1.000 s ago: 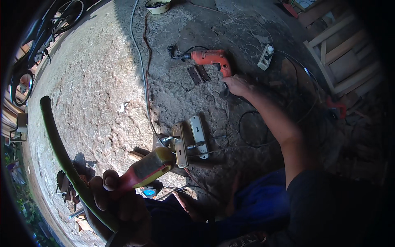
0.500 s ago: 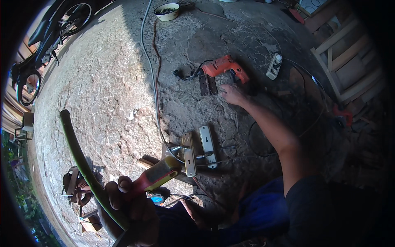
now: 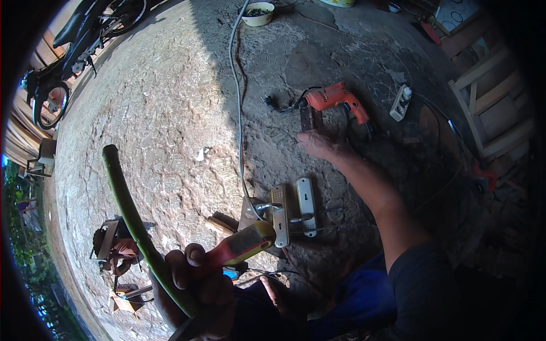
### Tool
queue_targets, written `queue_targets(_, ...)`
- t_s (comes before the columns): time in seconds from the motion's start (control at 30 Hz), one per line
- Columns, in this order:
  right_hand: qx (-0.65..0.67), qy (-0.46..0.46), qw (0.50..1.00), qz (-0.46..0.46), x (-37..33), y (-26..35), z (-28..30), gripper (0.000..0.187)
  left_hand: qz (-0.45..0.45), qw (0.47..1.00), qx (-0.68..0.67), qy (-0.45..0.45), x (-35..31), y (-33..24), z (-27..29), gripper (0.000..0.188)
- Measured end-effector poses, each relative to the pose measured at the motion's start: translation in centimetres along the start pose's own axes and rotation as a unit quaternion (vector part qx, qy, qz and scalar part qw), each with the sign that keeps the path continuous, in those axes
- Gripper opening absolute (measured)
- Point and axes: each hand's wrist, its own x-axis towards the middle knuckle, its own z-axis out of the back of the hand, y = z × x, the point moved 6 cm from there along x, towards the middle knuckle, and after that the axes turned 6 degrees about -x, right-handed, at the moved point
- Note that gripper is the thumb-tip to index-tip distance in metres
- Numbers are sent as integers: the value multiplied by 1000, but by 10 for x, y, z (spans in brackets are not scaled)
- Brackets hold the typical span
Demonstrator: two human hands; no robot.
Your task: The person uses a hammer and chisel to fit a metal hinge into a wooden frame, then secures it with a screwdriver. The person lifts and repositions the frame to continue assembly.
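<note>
The left hand (image 3: 213, 287) is curled tight around a red and yellow handle (image 3: 244, 242) and a curved green stick (image 3: 130, 210), with rough floor (image 3: 165, 113) spreading wide past the stick's top end. The right hand (image 3: 319, 146) is at the near edge of the dark hinge (image 3: 311, 118), next to the red drill (image 3: 333, 98), but its fingertips are hard to see, so I cannot tell if it pinches anything. A pale bowl (image 3: 257, 21) at the top holds small dark bits (image 3: 257, 12).

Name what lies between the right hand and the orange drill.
In the head view, a dark metal hinge lies between the right hand and the orange drill.
</note>
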Motion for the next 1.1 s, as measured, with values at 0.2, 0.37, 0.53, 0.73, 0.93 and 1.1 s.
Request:
queue_targets(0.2, 137, -33, 989, -52, 8, 27, 10, 12, -30, 999, 16, -27, 0, -5, 6, 50)
queue_targets(0.37, 175, -154, 972, -16, -3, 14, 20, 23, -18, 1000, 5, -17, 5, -6, 8, 50)
queue_targets(0.53, 178, -39, 981, -70, 5, 25, 13, 18, -19, 1000, -5, -15, 4, -11, 14, 48)
queue_targets(0.73, 174, -28, 979, -105, -1, 7, 4, 19, 1, 1000, -24, 6, 4, -6, 10, 46)
queue_targets(0.93, 780, 67, 562, -265, -15, 15, 22, 26, 9, 999, -20, 26, 7, -5, 16, 44)
queue_targets(1.1, 874, 28, 434, -217, -32, -16, 56, 19, 1, 1000, -3, 12, 6, -1, 7, 44)
